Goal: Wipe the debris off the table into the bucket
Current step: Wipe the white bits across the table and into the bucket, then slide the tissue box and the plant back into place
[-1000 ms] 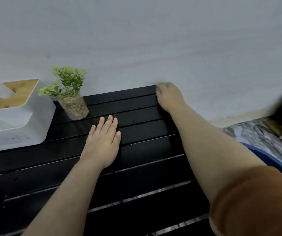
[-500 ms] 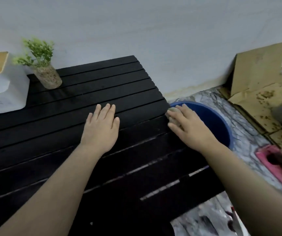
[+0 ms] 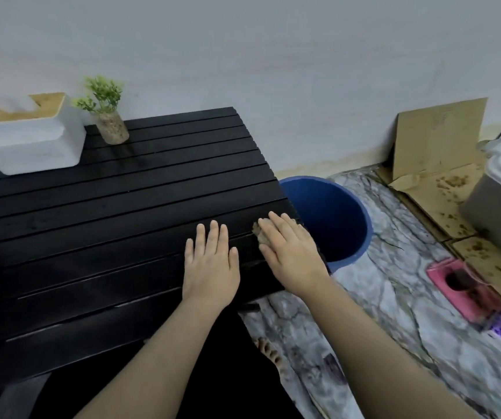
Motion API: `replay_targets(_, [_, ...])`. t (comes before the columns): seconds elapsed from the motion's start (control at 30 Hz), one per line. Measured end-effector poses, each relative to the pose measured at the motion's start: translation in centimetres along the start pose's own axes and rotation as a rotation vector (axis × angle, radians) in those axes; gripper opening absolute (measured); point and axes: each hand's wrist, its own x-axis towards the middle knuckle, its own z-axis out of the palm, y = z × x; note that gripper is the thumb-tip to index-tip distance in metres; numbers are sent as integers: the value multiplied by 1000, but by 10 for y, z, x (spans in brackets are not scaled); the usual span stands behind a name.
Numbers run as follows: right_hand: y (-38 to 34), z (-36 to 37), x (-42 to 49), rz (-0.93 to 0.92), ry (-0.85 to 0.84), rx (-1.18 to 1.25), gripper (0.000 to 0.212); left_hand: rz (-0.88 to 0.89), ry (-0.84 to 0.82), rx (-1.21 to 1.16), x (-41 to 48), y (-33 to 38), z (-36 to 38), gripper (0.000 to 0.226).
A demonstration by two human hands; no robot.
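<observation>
**Right hand presses cloth at table's right edge**

The right hand (image 3: 290, 252) lies flat, fingers extended, pressing a crumpled tan cloth (image 3: 260, 232) onto the black slatted table (image 3: 107, 213). The left hand (image 3: 211, 264) rests open, palm down, just beside it. The round blue plastic bucket (image 3: 334, 216) stands on the floor against the table's right edge.

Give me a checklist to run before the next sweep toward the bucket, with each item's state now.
1. Bucket below the table's right edge, mouth open: ok.
2. Right hand flat on the cloth near that edge: ok.
3. Left hand flat on the table, bracing: ok.
4. Plant and white box clear of the sweep path: ok.
5. Debris left on the slats: cannot tell, dark surface.
6. Debris under the cloth: cannot tell, hidden.
</observation>
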Motion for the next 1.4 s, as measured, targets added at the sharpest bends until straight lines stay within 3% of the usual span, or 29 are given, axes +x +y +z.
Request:
replay_targets(0.27, [-2,-4,0,-27,-3,-56,51,4,5,8,-1,1,-3,54])
replay_targets(0.4, [-18,-15,24,19,-40,-1,44,4,39,-133,12,-16,-29,52])
replay_targets(0.63, [-107,-8,137,-44,-69,527,43,-11,313,-91,92,-116,-130,49])
replay_targets(0.73, [-140,12,194,17,-127,785,43,-52,425,-59,139,-167,-173,49])
replay_targets(0.83, [-165,47,247,70,-155,892,46,-94,458,-21,187,-215,-196,51])
replay_targets(1.03, [-208,94,341,34,-96,982,69,-163,377,71,254,-284,-194,61])
replay_targets(1.1, [-217,105,366,17,-64,1006,71,-162,418,85,261,-297,-182,68])
replay_targets(1.27, [-228,117,400,9,-22,1099,50,-152,527,-1,266,-299,-168,68])
replay_targets(1.4, [-228,120,410,8,0,1076,45,-128,584,7,267,-301,-164,79])
